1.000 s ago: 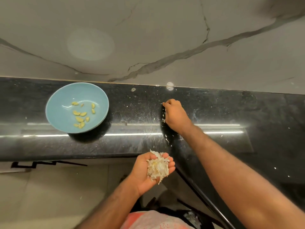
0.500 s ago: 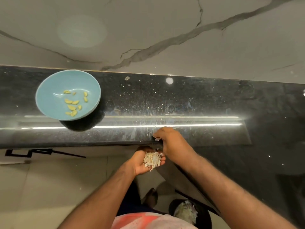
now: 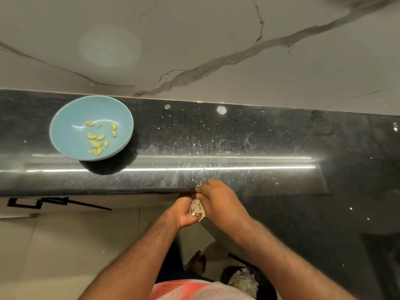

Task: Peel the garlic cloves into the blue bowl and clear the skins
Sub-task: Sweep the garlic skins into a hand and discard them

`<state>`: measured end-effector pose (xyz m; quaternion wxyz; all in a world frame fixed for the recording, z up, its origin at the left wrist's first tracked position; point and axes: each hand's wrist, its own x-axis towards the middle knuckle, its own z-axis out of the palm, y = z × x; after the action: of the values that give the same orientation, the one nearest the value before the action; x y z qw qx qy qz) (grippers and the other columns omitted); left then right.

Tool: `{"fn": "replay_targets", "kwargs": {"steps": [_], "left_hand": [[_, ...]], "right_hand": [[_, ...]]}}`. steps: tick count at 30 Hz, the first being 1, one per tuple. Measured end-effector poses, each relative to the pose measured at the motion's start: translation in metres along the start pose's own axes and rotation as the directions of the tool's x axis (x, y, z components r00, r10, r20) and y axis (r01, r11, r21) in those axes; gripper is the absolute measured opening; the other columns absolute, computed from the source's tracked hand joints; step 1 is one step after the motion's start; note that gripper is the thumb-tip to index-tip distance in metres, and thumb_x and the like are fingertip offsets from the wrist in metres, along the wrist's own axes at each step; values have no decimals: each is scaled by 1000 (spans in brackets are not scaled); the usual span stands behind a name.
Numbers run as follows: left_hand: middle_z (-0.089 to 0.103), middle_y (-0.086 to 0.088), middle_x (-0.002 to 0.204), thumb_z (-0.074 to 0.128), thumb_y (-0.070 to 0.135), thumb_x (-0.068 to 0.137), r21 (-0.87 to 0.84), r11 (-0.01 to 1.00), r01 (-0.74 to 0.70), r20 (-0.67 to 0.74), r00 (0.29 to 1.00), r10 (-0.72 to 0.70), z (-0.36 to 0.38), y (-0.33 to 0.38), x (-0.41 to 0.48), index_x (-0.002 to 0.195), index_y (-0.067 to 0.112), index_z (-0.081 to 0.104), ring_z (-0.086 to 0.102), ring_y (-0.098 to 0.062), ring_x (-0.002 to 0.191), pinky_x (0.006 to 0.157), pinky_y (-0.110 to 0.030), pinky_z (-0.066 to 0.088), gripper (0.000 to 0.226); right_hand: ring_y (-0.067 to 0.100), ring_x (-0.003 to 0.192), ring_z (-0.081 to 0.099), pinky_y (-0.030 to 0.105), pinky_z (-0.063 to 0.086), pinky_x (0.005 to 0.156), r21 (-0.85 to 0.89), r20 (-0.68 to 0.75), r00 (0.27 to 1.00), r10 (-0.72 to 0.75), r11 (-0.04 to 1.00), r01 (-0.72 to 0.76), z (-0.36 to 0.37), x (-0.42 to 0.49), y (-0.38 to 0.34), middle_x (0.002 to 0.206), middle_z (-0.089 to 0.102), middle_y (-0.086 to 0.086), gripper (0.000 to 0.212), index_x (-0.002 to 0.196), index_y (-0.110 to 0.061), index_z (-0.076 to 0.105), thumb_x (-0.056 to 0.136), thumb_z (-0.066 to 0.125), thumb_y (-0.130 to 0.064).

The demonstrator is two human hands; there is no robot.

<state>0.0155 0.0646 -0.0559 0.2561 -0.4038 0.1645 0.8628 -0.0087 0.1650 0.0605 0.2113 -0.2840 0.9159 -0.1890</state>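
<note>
Your left hand (image 3: 184, 215) sits just below the front edge of the polished black speckled stone counter (image 3: 281, 137), palm up and cupped, its fingers curled round a heap of pale, papery garlic skins (image 3: 197, 208). Your right hand (image 3: 218, 202) lies over that heap from the counter side, its heel on the stone and its fingers bent down close together against the skins. Whether they pinch any of the heap is hidden from this view.

The glossy, round blue bowl (image 3: 69, 113) stands on the counter well to the left of both hands, near the back edge. About ten peeled yellow garlic cloves (image 3: 96, 137) lie loose in its bottom.

Small white flecks (image 3: 194, 145) are scattered over the stone beyond your right hand.

Low on the right, on the floor beside you, stands a dark round bin (image 3: 266, 284) with a pale mass inside; what the mass is cannot be made out. Behind the counter rises a grey-veined marble wall (image 3: 194, 40).
</note>
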Motion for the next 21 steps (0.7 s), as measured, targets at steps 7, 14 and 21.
{"fn": "replay_targets", "kwargs": {"steps": [7, 14, 21], "left_hand": [[72, -27, 96, 45, 12, 87, -19, 1000, -6, -2, 1000, 6, 1, 0, 1, 84, -10, 74, 73, -39, 79, 68, -54, 59, 37], [72, -27, 96, 45, 12, 87, -45, 999, 17, 44, 999, -15, 0, 2, 0, 82, -9, 75, 73, -39, 79, 67, -53, 60, 38], [68, -17, 63, 35, 13, 101, -8, 999, 35, -42, 998, -35, -1, 3, -2, 63, -3, 69, 70, -27, 54, 46, -33, 57, 53]], "right_hand": [[26, 110, 56, 36, 46, 97, -1, -174, 984, 40, 999, -41, -49, 124, 3, 118, 60, 10, 28, 115, -5, 64, 92, 50, 3], [24, 106, 49, 33, 44, 88, -236, -102, 981, -166, 962, 138, -15, 115, 9, 110, 56, 10, 21, 108, -3, 66, 99, 48, -4], [26, 99, 54, 39, 52, 82, -141, -20, 985, -171, 976, 167, 24, 9, 17, 105, 62, 10, 18, 104, 0, 68, 91, 56, 0]]}}
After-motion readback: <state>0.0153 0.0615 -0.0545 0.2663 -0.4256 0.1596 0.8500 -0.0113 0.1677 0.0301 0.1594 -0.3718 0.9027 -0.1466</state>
